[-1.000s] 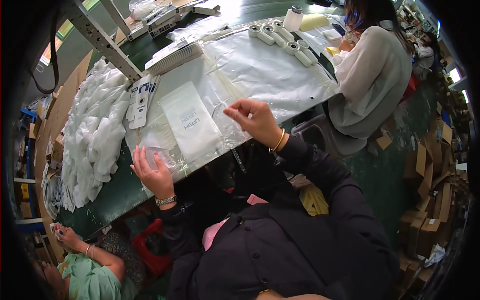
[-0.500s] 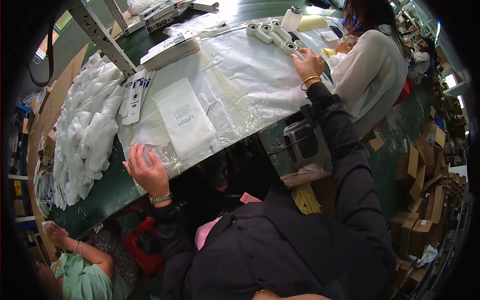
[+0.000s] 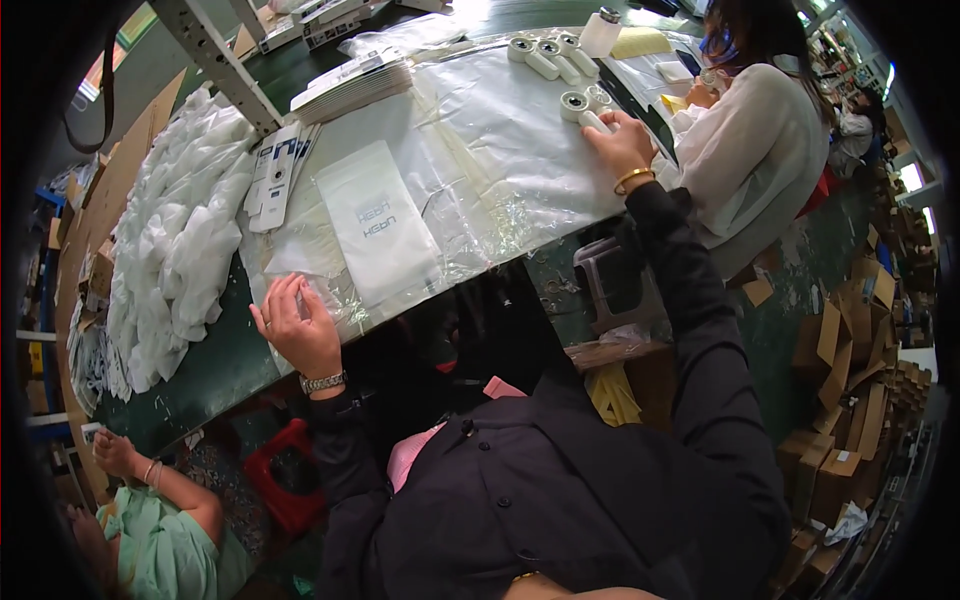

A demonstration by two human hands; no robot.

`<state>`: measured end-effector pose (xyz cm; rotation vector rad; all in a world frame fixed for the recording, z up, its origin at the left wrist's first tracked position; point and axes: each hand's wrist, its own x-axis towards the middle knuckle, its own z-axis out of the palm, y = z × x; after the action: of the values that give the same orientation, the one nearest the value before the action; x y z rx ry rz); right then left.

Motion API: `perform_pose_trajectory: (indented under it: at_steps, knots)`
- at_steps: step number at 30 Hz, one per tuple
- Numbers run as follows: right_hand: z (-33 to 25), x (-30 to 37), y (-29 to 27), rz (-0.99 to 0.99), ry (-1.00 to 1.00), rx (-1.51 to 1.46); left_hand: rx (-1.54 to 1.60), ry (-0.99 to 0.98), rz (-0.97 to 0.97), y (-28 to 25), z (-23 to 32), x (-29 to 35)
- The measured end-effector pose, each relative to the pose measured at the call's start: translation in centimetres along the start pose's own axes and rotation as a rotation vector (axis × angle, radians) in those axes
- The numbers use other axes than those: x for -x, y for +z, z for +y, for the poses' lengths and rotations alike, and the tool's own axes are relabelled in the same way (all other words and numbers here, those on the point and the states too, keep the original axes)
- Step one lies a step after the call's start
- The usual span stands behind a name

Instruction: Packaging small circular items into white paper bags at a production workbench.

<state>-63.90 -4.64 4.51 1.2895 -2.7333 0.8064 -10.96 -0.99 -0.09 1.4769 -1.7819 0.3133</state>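
My right hand is closed on the white handle of a round-headed white device at the near end of a small group. Several similar white devices lie just beyond it, with dark rings on their round heads. My left hand hovers at the table's near edge, fingers loosely bent and apart, with nothing visible in it. Close to it is a flat frosted plastic bag with blue print, lying on clear plastic sheeting. Folded white printed cartons rest left of the bag.
A large heap of white pouches fills the table's left side. Stacked flat cartons lie behind, beside a metal post. A white bottle stands at the back. Co-workers sit at right and lower left.
My right hand has closed around one white device and drawn it slightly toward me, apart from the others. My left hand's fingers have curled in somewhat.
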Motion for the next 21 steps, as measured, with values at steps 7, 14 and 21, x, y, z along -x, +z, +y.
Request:
perform_pose_trajectory:
  at_steps: [7,14,21]
  knots:
    - [-1.0,9.0,1.2,-0.011,-0.554,-0.245,0.011,0.050,0.054,0.5,0.0,-0.3]
    - [-3.4,11.0,0.4,0.076,-1.014,-0.158,0.037,0.034,0.082,0.7,0.3,-0.3]
    - [-6.8,16.6,0.4,-0.116,-0.729,-0.324,-0.103,0.113,0.076,0.4,1.1,-0.2]
